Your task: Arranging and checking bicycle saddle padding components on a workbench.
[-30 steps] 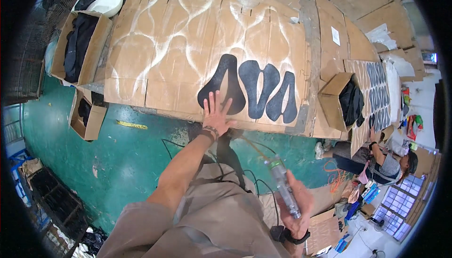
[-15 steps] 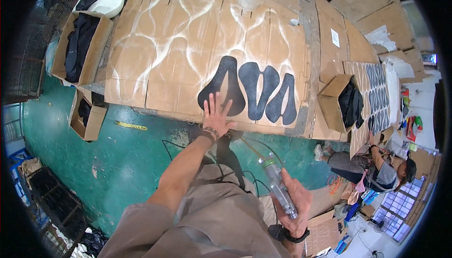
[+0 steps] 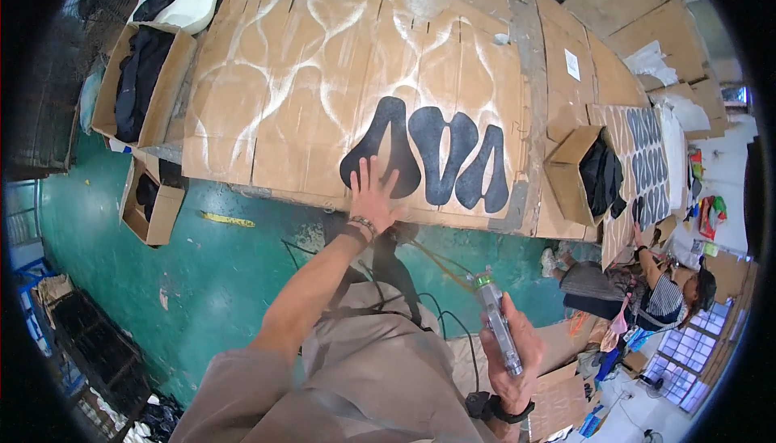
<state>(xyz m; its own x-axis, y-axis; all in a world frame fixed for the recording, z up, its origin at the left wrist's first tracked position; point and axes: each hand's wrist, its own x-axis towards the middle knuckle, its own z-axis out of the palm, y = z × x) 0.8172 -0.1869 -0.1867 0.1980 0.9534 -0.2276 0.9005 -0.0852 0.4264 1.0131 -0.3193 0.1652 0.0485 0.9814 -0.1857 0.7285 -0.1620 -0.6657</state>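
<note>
Black pieces: I see three black saddle-shaped pieces (image 3: pixel 436 160) lying flat, side by side, on the near edge of the cardboard-covered counter (image 3: pixel 283 103).
Left hand: my left hand (image 3: pixel 373 199) lies palm-down with fingers (image 3: pixel 364 170) spread wide, pressing the lower edge of the leftmost black piece; it grips nothing.
Right hand: my right hand (image 3: pixel 513 354) is closed around a slim spray gun (image 3: pixel 495 322), held low by my waist, well apart from the counter, its green-ringed tip pointing up toward the counter.
Hose: a thin hose (image 3: pixel 428 253) runs from the gun's tip toward the counter's edge.
Counter surface: the cardboard bears white sprayed outlines (image 3: pixel 267 63) shaped like the pieces.
Boxes, left: an open carton of dark pieces (image 3: pixel 141 79) stands at the counter's left end; a smaller one (image 3: pixel 153 200) sits on the green floor (image 3: pixel 105 265) below.
Box, right: another open carton of dark pieces (image 3: pixel 594 172) stands just beside the counter's right end.
Other person: someone (image 3: pixel 647 297) sits on the floor to the right, near a sheet covered with rows of dark pieces (image 3: pixel 647 160).
</note>
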